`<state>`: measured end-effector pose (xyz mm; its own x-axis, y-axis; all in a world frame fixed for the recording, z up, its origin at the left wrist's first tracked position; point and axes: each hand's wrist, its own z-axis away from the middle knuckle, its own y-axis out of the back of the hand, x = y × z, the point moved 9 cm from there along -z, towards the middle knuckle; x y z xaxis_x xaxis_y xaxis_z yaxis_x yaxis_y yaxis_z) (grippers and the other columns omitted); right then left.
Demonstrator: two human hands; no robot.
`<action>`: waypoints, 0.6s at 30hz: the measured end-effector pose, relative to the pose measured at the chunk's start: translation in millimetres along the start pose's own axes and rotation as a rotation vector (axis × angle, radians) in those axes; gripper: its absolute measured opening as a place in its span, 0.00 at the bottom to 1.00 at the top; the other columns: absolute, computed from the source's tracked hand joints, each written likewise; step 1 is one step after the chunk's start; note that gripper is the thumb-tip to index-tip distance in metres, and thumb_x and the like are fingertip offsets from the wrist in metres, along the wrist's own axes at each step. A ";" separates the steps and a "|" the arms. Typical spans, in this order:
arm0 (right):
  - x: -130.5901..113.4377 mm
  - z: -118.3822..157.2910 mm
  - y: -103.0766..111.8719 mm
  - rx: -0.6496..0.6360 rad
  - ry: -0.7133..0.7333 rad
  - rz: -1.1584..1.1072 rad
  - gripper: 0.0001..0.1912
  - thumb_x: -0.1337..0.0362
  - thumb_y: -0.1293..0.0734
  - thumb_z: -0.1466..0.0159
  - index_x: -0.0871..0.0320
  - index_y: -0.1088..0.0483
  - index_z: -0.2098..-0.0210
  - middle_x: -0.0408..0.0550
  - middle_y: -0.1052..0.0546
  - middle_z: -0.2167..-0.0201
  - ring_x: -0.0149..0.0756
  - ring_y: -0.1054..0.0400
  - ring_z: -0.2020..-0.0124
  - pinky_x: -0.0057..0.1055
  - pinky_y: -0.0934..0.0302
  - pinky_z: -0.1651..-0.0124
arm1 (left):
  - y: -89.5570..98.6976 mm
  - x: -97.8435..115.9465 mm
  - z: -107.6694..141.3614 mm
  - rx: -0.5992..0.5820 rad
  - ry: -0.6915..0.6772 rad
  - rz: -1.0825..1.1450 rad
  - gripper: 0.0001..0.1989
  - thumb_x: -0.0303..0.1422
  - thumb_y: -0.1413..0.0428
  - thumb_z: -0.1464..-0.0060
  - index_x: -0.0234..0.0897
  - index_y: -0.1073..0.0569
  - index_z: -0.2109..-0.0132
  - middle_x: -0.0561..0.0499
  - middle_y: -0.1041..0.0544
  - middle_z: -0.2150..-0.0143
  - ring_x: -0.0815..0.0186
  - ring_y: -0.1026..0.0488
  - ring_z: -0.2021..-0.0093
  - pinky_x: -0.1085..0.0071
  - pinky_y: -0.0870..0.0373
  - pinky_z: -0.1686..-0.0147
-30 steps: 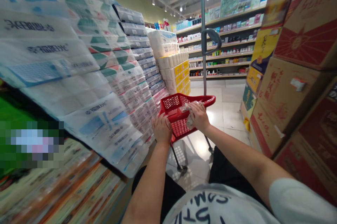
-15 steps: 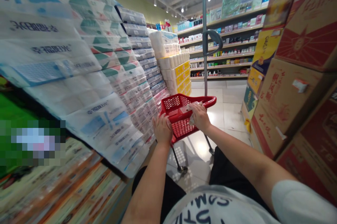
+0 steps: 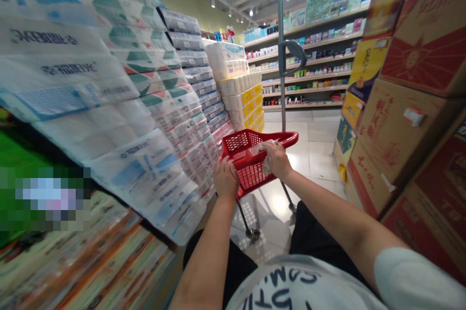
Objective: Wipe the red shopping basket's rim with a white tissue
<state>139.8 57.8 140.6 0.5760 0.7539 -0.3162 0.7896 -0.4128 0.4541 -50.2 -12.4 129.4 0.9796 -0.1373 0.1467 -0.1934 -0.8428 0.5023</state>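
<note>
A red plastic shopping cart (image 3: 251, 180) with a perforated basket stands on casters right in front of me. Over the left end of its handlebar curl the fingers of my left hand (image 3: 226, 178). My right hand (image 3: 278, 162) is closed on a crumpled whitish cloth (image 3: 267, 167), pressing it onto the right part of the same bar. Part of the cloth hangs below my fingers, and my palm hides the rest. A grey pole (image 3: 281, 14) with a looped grip rises behind the cart's right side.
Wrapped toilet-paper packs (image 3: 120, 121) are stacked high along the left, close to the cart. Cardboard cartons (image 3: 386, 130) line the right. Shelves of small boxes and bottles (image 3: 309, 62) cross the back. Pale floor tiles (image 3: 316, 155) run between the stacks.
My left hand has shifted very slightly to the right on the bar. The right hand and its cloth stay at nearly the same spot on the handlebar.
</note>
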 end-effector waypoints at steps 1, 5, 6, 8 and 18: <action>1.2 -3.7 -1.9 -0.035 -0.015 0.016 0.19 0.71 0.45 0.36 0.60 0.32 0.48 0.53 0.25 0.52 0.45 0.34 0.48 0.44 0.45 0.42 | -0.4 -0.1 -0.2 -0.003 0.001 -0.001 0.16 0.33 0.60 0.37 0.37 0.28 0.54 0.44 0.26 0.47 0.58 0.41 0.37 0.54 0.45 0.37; 17.0 -35.1 -2.0 -0.129 -0.220 0.021 0.17 0.66 0.46 0.32 0.56 0.33 0.47 0.50 0.21 0.59 0.43 0.28 0.61 0.39 0.37 0.53 | -0.8 1.5 -0.3 0.006 0.007 0.005 0.16 0.33 0.60 0.37 0.37 0.28 0.55 0.44 0.26 0.47 0.58 0.41 0.36 0.54 0.45 0.38; 18.2 -43.2 2.1 -0.103 -0.249 0.005 0.18 0.64 0.47 0.31 0.55 0.34 0.46 0.49 0.22 0.58 0.42 0.28 0.61 0.38 0.37 0.55 | -0.7 2.0 0.0 0.010 0.005 0.005 0.16 0.33 0.60 0.37 0.37 0.28 0.54 0.44 0.26 0.46 0.58 0.41 0.36 0.54 0.45 0.38; 14.3 -54.9 10.5 -0.031 -0.242 0.005 0.19 0.61 0.49 0.29 0.55 0.34 0.46 0.49 0.23 0.54 0.42 0.30 0.55 0.38 0.38 0.52 | -0.3 2.2 0.8 0.014 0.001 0.001 0.16 0.33 0.60 0.37 0.37 0.28 0.54 0.44 0.27 0.46 0.58 0.41 0.36 0.54 0.45 0.37; -12.6 -22.7 -8.1 -0.178 -0.063 0.138 0.17 0.53 0.43 0.32 0.52 0.26 0.58 0.48 0.23 0.56 0.43 0.35 0.51 0.46 0.51 0.44 | 0.3 0.5 2.3 -0.001 0.000 -0.027 0.16 0.32 0.59 0.37 0.37 0.28 0.54 0.45 0.26 0.46 0.57 0.40 0.37 0.53 0.47 0.37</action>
<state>121.3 63.3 159.8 0.6922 0.6610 -0.2898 0.6560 -0.4087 0.6345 -49.6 -13.9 127.8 0.9844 -0.1147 0.1337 -0.1673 -0.8455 0.5070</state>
